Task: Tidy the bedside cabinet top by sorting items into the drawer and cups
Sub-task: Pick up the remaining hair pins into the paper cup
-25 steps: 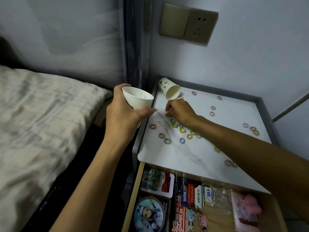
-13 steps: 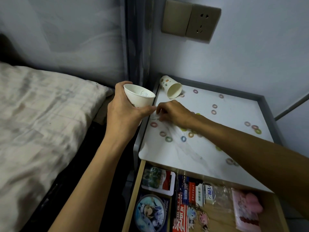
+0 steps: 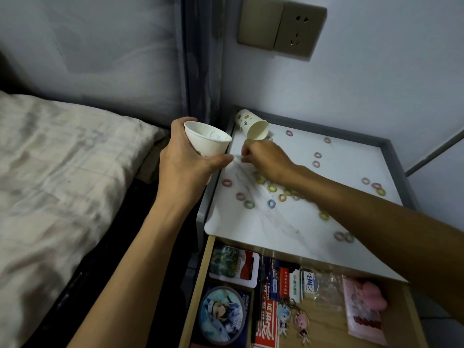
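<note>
My left hand grips a white paper cup upright, just off the left edge of the white cabinet top. Something pale lies inside the cup. My right hand is right beside the cup's lower side, fingertips pinched on a thin white item that is too blurred to identify. A second, spotted paper cup lies on its side at the back left corner. Several small coloured rings are scattered over the top. The drawer below is open.
The drawer holds cards, a round badge, keychains, small boxes and a pink packet. A bed lies to the left across a dark gap. A raised grey rim borders the top at the back and right. A wall socket sits above.
My right hand moved left from the rings, pinched the thin white item off the top and lifted it beside the cup. The left hand has kept the cup nearly still.
</note>
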